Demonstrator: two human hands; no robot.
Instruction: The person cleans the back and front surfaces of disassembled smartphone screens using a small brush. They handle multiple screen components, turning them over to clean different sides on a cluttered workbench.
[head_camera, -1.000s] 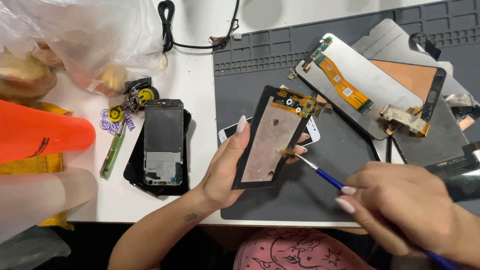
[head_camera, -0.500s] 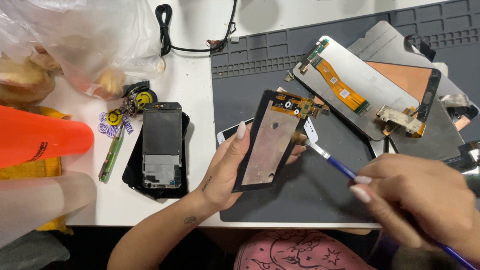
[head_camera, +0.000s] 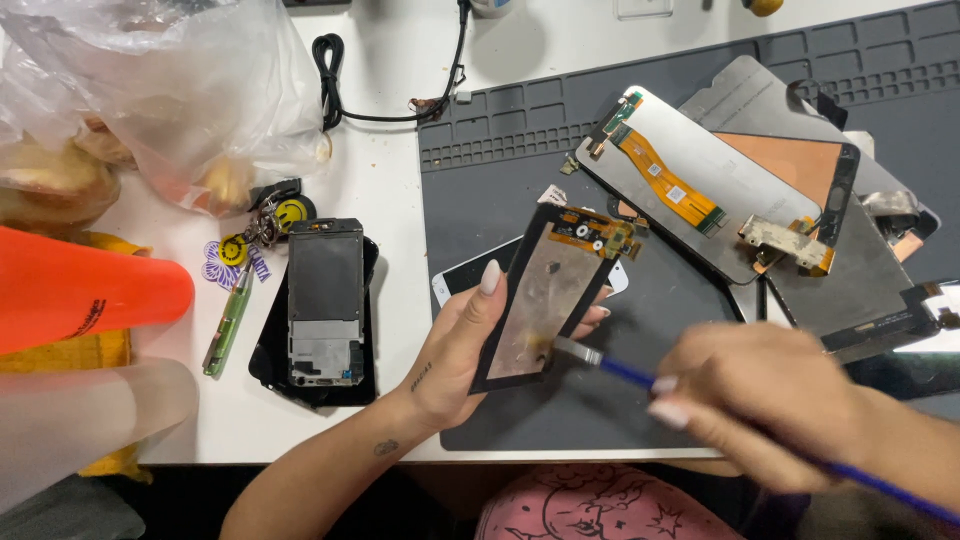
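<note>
My left hand (head_camera: 455, 350) holds a phone screen panel (head_camera: 545, 290) tilted above the grey mat, back side up, with a copper-coloured plate and an orange flex cable at its top. My right hand (head_camera: 760, 400), blurred, grips a thin blue-handled brush (head_camera: 625, 372). The brush's tip rests on the lower part of the panel's back. A white phone (head_camera: 455, 280) lies flat under the panel.
A grey work mat (head_camera: 500, 170) carries several loose screen panels (head_camera: 700, 180) at right. A black phone frame (head_camera: 322, 300), a green circuit strip (head_camera: 228, 325), yellow key charms (head_camera: 290, 212), a plastic bag (head_camera: 160, 90), a black cable (head_camera: 335, 70) and an orange cone (head_camera: 80, 290) lie left.
My right hand has moved left and down, bringing the brush tip from the panel's right edge onto its lower back. My left hand keeps the panel in place.
</note>
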